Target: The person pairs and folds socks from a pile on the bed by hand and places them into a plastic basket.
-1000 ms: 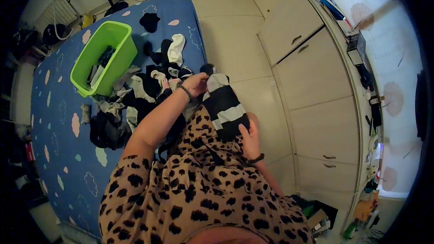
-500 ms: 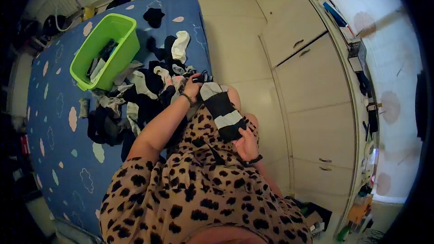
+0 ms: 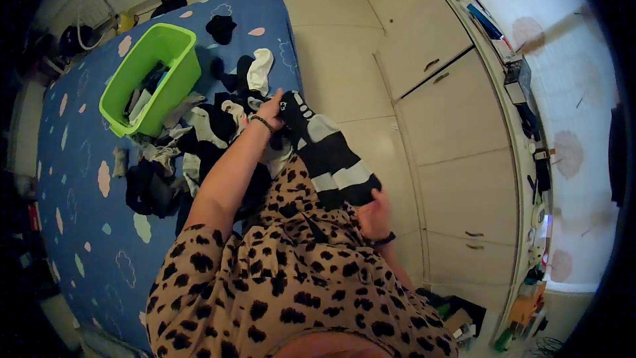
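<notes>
A pair of striped socks [image 3: 329,153], black and light grey, is stretched out over my lap, the two lying side by side and partly overlapping. My left hand [image 3: 270,110] is closed on their far end, close to the sock pile. At the near end, my right hand [image 3: 375,217] pinches the black edge; its fingers are slightly blurred. Beside my left forearm a heap of loose socks [image 3: 207,126] in black, grey and white covers part of the bed. A white sock [image 3: 260,70] lies at the heap's far side.
A green plastic tub [image 3: 179,86] with some folded dark and grey items inside stands on the blue patterned bed [image 3: 86,225]. A black sock [image 3: 220,28] lies apart near the bed's far edge. White cabinets [image 3: 464,159] line the right side, beyond the tiled floor [image 3: 331,59].
The striped socks have been drawn out longer and now show as two side by side. My left hand moved slightly away and left; my right hand moved right.
</notes>
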Tool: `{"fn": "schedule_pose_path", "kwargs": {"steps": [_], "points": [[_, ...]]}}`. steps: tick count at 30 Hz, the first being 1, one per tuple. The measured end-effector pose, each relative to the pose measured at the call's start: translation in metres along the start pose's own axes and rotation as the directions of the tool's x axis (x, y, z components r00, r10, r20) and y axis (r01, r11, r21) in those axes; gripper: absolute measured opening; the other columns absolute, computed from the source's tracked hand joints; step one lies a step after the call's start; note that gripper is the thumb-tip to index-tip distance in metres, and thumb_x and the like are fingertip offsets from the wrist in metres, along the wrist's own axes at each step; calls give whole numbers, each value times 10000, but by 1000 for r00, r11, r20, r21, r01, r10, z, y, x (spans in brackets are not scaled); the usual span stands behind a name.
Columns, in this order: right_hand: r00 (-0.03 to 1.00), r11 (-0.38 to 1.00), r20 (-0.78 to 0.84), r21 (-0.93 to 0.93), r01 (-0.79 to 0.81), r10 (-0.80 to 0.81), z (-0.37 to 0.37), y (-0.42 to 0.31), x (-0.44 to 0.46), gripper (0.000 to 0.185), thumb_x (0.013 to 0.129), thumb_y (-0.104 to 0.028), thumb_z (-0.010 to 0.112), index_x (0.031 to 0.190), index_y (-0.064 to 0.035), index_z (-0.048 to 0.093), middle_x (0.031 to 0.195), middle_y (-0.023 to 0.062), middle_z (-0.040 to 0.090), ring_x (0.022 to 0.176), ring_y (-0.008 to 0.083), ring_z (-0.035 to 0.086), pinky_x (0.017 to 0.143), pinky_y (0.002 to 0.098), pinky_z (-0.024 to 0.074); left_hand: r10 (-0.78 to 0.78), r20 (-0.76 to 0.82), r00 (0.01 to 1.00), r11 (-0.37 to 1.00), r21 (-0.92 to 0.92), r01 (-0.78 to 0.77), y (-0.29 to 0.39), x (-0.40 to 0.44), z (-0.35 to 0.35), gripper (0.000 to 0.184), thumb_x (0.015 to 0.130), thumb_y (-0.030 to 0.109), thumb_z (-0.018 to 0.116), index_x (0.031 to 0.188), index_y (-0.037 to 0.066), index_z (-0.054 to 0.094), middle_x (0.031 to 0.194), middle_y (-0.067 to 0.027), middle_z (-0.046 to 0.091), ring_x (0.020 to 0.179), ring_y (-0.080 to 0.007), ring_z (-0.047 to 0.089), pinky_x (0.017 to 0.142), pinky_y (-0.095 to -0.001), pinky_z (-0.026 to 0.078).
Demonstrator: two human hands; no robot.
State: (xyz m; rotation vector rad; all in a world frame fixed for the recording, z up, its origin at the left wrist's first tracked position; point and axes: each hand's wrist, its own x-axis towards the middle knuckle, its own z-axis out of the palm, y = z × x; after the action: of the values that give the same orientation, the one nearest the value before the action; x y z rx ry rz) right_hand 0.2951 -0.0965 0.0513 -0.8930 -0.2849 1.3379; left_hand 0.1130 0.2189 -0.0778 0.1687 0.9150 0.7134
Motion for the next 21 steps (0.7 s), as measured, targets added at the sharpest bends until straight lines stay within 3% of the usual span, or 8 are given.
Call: {"fn": "schedule_pose_path", "kwargs": {"steps": [3,4,6,10,12,15,18,21], "points": [[990,990,7,12,138,-138,-18,-33,18,461,922,-196,466,1328,20,427,1361,167,482,1272,305,450,1082,438,347,-141,347,927,990,73,123,11,-1,-2,229,932,270,598,1043,70,615,960,-37,680,845,-158,661,654,-298,552],[987,986,4,49,161,-161,-28,-46,30,455,926,-202,465,1324,17,438,1346,166,499,1254,300,470,1072,433,358,-146,347,926,989,75,128,13,-10,1,229,932,270,598,1043,70,615,960,-37,680,845,-158,661,654,-298,552],[983,979,2,84,185,-186,-37,-75,49,450,929,-209,463,1319,13,448,1331,164,516,1236,296,489,1063,428,369,-132,615,777,967,253,-36,25,-52,14,337,901,253,642,1155,42,573,1073,-90,654,974,-187,644,880,-342,532],[974,974,-28,20,226,-225,-16,-117,64,404,930,-232,478,1244,19,509,1254,154,576,1170,281,543,1025,421,405,-64,795,603,956,222,-191,27,-93,18,589,763,248,778,1232,15,510,1121,-70,637,973,-184,646,854,-331,534],[980,980,-7,8,201,-201,-9,-125,68,374,925,-243,488,1201,4,543,1214,144,603,1132,278,568,1007,422,419,-6,790,613,972,148,-181,35,-126,32,491,776,126,732,1207,-15,545,1085,-87,654,941,-165,646,831,-295,521],[976,977,52,-4,213,-213,-6,-126,73,350,924,-203,490,1195,15,536,1191,156,608,1124,288,568,1006,429,419,-47,637,769,774,510,-375,51,-128,23,415,795,24,677,1193,3,562,1108,-67,647,918,-141,640,845,-287,510],[968,969,70,-45,242,-239,0,-123,72,327,924,-166,486,1186,24,533,1175,170,605,1118,291,568,1003,422,424,89,601,794,643,575,-507,42,-120,17,392,815,8,653,1196,28,560,1092,-47,651,906,-131,639,846,-281,508],[945,942,32,-71,327,-325,9,-122,68,314,925,-158,486,1177,26,525,1170,169,601,1102,291,573,986,421,440,82,481,873,691,604,-398,42,-125,17,438,815,19,664,1232,34,531,1109,-42,642,948,-147,636,861,-297,509]]}}
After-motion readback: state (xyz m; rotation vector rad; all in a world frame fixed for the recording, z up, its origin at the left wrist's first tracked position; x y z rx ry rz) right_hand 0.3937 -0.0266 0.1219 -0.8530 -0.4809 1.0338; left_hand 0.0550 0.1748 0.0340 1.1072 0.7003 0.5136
